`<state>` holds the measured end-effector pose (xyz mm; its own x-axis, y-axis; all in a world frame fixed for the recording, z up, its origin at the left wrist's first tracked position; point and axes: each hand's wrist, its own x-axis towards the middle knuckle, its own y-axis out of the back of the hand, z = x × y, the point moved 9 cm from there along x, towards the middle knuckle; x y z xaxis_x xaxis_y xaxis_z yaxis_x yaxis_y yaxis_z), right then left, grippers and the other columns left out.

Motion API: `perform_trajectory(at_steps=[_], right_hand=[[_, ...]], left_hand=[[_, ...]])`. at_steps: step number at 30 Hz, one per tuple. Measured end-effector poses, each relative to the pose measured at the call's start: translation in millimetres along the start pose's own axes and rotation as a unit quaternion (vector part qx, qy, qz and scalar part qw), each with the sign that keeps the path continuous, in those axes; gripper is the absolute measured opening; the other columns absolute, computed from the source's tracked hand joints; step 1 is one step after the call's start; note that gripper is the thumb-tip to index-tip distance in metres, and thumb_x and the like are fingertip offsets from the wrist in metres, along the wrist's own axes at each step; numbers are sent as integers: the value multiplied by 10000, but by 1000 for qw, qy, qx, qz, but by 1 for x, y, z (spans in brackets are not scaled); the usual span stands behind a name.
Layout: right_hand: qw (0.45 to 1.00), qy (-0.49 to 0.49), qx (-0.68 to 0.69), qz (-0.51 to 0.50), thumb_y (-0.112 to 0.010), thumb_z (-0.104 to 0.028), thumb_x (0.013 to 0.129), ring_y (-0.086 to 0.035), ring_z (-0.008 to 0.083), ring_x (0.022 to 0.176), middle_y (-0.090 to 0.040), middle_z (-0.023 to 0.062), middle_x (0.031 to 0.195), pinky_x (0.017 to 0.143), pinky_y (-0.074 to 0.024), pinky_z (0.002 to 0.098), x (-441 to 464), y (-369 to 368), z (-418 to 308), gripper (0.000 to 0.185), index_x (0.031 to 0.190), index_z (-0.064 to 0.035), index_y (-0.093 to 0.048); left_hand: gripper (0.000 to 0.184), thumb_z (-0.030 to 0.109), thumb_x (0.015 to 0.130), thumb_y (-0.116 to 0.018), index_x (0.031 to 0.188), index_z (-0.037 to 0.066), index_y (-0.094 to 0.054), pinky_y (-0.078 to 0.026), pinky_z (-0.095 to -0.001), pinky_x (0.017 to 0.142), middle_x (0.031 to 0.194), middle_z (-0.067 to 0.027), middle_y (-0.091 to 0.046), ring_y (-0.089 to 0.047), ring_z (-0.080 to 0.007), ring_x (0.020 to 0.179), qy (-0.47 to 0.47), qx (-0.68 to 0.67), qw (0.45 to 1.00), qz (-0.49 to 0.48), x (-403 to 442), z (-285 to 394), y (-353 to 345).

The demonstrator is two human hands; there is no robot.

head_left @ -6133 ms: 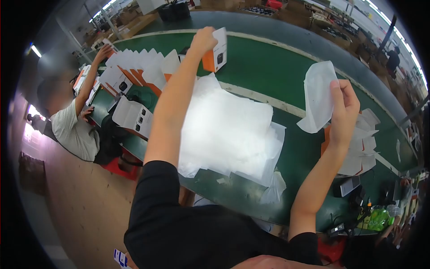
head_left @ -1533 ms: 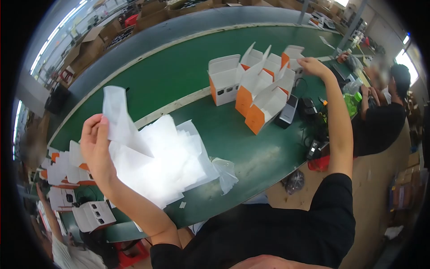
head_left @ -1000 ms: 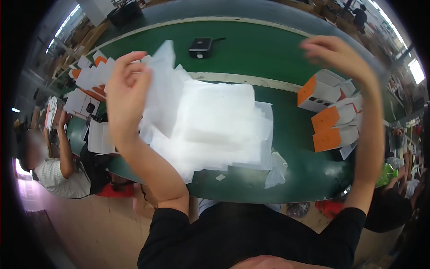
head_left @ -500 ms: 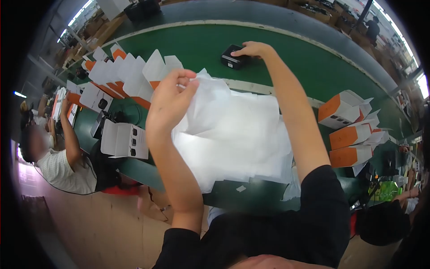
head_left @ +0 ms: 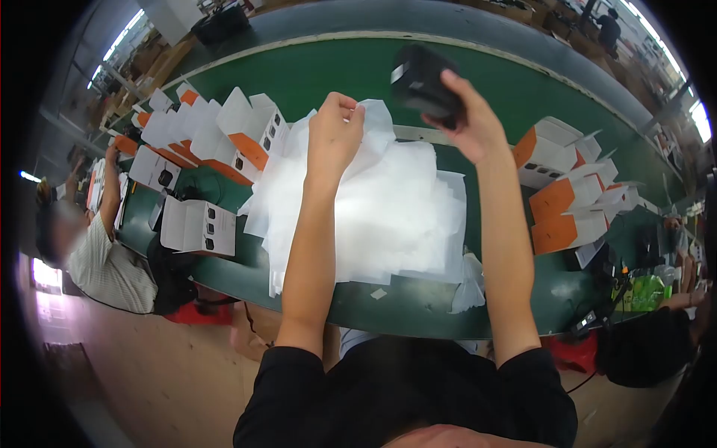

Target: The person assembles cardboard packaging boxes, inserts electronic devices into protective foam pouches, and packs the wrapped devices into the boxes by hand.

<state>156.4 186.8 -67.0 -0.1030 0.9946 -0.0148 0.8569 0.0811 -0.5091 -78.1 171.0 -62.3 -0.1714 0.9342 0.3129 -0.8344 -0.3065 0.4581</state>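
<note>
My right hand [head_left: 476, 123] is wrapped around a black boxy device [head_left: 424, 81] with a small white label, tilted and blurred, held up over the green bench. My left hand [head_left: 336, 127] has its fingertips pinched on the raised far edge of a thin white sheet [head_left: 376, 123]. Beneath that sheet spreads a loose pile of white sheets [head_left: 388, 209], partly covered by my left forearm.
Open white-and-orange boxes [head_left: 243, 138] stand in rows on the left, with another box [head_left: 200, 226] nearer. More open boxes [head_left: 571, 198] stand on the right. A crumpled sheet [head_left: 469, 284] lies by the near edge. A person [head_left: 112, 246] sits at the left.
My right hand has lifted the black device off the bench and brought it nearer, turning it. My left hand has shifted to the right, raising the sheet's far edge.
</note>
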Motion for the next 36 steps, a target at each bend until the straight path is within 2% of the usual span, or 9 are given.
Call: perform_trajectory(at_steps=[6,9,16,19,21,22,26,30,36], right_hand=[[971,-16,-238,-32,-939,-376,732,-661,211,1068,-688,137,1127,977,-489,312,-5,11,38,764,1278,61,-631],[959,-3,-272,-80,-912,-337,768,-640,210,1094,-662,137,1160,1022,-455,294,-10,6,39,744,1327,33,-590],[983,4,-173,-56,-924,-309,735,-660,213,1089,-640,151,1183,959,-507,312,3,14,54,846,1372,43,-492],[995,48,-88,-18,-905,-286,765,-664,194,1057,-639,137,1180,909,-533,299,5,14,49,759,1347,18,-524],[984,65,-168,1,-876,-292,812,-675,182,1017,-656,109,1143,876,-558,305,2,12,41,640,1297,-2,-574],[974,78,-212,12,-856,-311,837,-681,185,1003,-666,103,1120,871,-559,313,0,10,36,607,1286,-6,-584],[967,155,-173,108,-714,-374,973,-696,198,923,-703,102,1011,822,-551,333,-6,8,20,479,1270,-16,-601],[928,93,-353,72,-597,-313,1053,-676,194,824,-682,71,879,764,-533,331,-10,0,23,344,1272,-47,-608],[983,5,-184,-13,-602,-123,1031,-523,61,648,-582,-24,785,571,-419,245,-12,13,11,263,1291,-88,-624]], left_hand=[[217,186,1032,-654,1103,-19,-662,-519,-277,579,877,-97,-713,-678,-133,682,-37,-56,997,34,-10,26,-9],[190,162,1032,-632,1102,-14,-648,-518,-332,613,862,-110,-709,-689,-190,658,-41,-44,998,-4,-13,29,-13],[217,173,1044,-645,1175,1,-634,-515,-259,623,899,-38,-680,-642,-96,741,-38,-152,984,-90,-22,36,-31],[274,167,1042,-644,1250,-5,-595,-517,-254,680,935,-39,-676,-631,-94,795,-41,-184,978,-88,-27,38,-49],[317,160,1039,-646,1293,-12,-565,-522,-258,732,956,-38,-672,-618,-97,828,-45,-204,976,-61,-30,41,-56],[330,156,1046,-623,1324,-5,-547,-521,-296,832,1027,-54,-658,-600,-118,899,38,-266,960,-82,-34,29,-63],[332,155,1078,-546,1382,37,-484,-476,-333,824,1038,-46,-636,-577,-136,978,163,-474,865,-23,-34,5,-78],[307,141,1077,-536,1360,32,-488,-524,-346,772,1093,-77,-629,-601,-137,879,193,-444,875,-17,-31,-12,-81],[374,67,1031,-605,1373,23,-460,-469,-293,574,953,-55,-602,-554,-97,671,169,-437,881,-61,-15,-9,-60]])
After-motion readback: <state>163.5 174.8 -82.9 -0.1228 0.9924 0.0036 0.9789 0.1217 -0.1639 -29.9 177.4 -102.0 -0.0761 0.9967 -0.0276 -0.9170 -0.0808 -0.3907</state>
